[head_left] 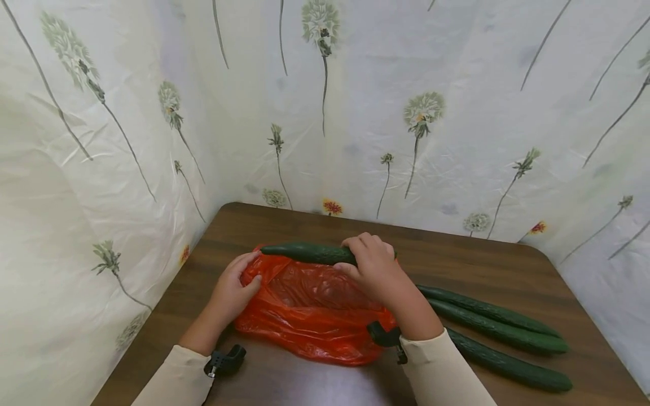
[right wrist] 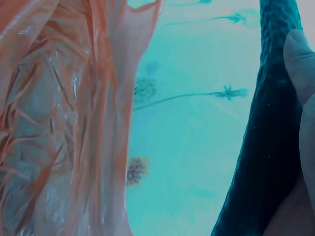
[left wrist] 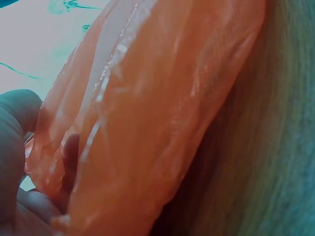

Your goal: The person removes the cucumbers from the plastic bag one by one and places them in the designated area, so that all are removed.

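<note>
My right hand [head_left: 376,262] grips a long dark green cucumber [head_left: 299,252] near its right end, and the cucumber lies roughly level across the far side of a red plastic bag [head_left: 315,338]. Its narrow tip points left, close to the fingertips of my left hand [head_left: 231,296]. That hand holds the bag's left edge; in the left wrist view the thin plastic [left wrist: 142,128] passes between thumb and fingers. The bag's mouth is spread, showing its crumpled inside. In the right wrist view the bumpy cucumber [right wrist: 266,128] stands apart from the bag's edge [right wrist: 115,123].
Three more cucumbers lie on the right side of the brown wooden table [head_left: 284,223]: two side by side [head_left: 495,304] [head_left: 508,332] and one nearer [head_left: 513,366]. Floral-patterned sheeting [head_left: 355,113] rises behind the table and along both sides. Black wrist mounts [head_left: 228,361] sit at both cuffs.
</note>
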Tool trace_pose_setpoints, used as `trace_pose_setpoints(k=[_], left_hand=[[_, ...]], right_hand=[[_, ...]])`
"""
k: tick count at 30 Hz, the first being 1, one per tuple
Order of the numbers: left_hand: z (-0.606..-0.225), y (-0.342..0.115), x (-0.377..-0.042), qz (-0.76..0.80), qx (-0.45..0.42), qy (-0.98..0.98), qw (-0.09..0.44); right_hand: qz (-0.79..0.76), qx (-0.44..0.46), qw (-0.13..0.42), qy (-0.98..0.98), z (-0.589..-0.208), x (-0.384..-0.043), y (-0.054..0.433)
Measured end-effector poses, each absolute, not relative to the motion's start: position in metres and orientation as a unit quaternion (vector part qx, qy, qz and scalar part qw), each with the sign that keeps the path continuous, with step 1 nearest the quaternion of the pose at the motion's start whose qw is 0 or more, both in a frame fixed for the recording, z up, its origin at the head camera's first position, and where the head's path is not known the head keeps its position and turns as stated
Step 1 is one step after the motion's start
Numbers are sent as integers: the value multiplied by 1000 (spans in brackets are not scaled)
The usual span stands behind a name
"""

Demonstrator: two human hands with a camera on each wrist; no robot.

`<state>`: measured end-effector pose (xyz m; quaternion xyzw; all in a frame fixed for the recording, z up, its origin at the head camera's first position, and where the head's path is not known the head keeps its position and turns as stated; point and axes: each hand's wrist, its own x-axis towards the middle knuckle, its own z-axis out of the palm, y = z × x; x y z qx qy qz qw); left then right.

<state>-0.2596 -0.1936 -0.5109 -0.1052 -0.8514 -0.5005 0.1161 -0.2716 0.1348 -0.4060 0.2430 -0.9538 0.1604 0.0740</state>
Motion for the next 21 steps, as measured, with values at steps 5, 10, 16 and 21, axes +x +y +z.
trace_pose_setpoints(k=[5,10,16,21], left_hand=[[-509,-193,-259,-498,-98,-853,118],[-510,-193,-258,-496,-96,-855,117],[-512,-193,-260,-493,-97,-856,120],[-511,-193,-259,-489,-95,-859,118]], right_hand=[[162,234,74,-956,-407,-263,148],[145,222,83,-961,-413,-258,163],[146,203,82,-965,-421,-251,182],[140,188,75,-969,-429,-245,197]])
